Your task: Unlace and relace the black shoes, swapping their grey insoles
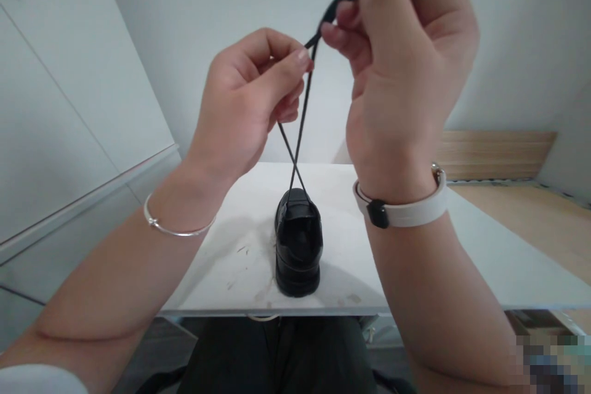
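A: Fingers status?
B: Left fingers (289, 71) were pinched shut, thumb on index, with the tip right at the lace (302, 117). Right fingers (344, 34) were curled tight round the same black lace higher up, and a bit of it showed past the knuckles. The fingertips of the two hands nearly touched.
A: Second strand?
B: It ran into the left hand (249, 98) under the curled lower fingers. Couldn't tell how it was gripped there.
A: Lace vs fingers?
B: Below them and farther off. Both strands dropped taut to the shoe (298, 246), crossing just above its opening. Long axis was near vertical, leaning right at the top.
A: Shoe?
B: Black, upright on the white desk (415, 258), under the hands. The heel end looked nearest.
A: Hand pose?
B: Both were raised well above the desk. Right hand (401, 74) was higher and nearer the camera, with its back towards the camera. Left hand was lower, palm turned right.
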A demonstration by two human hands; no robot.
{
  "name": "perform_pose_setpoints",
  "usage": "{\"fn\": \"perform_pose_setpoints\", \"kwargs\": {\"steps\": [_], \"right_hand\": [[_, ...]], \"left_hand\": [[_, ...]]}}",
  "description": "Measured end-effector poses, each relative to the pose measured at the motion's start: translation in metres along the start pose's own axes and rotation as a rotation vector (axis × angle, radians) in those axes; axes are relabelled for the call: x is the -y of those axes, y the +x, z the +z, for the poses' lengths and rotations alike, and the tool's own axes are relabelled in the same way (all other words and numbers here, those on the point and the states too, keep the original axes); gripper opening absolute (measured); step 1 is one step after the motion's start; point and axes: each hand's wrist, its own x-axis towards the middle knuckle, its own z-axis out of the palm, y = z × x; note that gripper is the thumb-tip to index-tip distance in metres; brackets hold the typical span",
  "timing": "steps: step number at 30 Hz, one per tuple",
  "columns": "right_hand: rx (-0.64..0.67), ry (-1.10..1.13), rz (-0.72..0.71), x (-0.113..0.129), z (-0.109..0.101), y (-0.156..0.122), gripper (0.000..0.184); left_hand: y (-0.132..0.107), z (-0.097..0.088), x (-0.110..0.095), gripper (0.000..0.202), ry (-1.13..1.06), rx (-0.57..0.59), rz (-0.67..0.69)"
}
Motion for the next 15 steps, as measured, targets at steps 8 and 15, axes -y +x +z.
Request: {"fn": "perform_pose_setpoints", "kwargs": {"steps": [8, 15], "right_hand": [[-0.112, 0.183, 0.128, -0.081, -0.13, 0.02, 0.009], [-0.335, -0.158, 0.122, -0.113, -0.217, -0.02, 0.009]], "left_hand": [[0.006, -0.082, 0.053, 0.019, -0.266, -0.1, -0.236], [-0.027, -0.178, 0.137, 0.034, -0.105, -0.144, -0.436]]}}
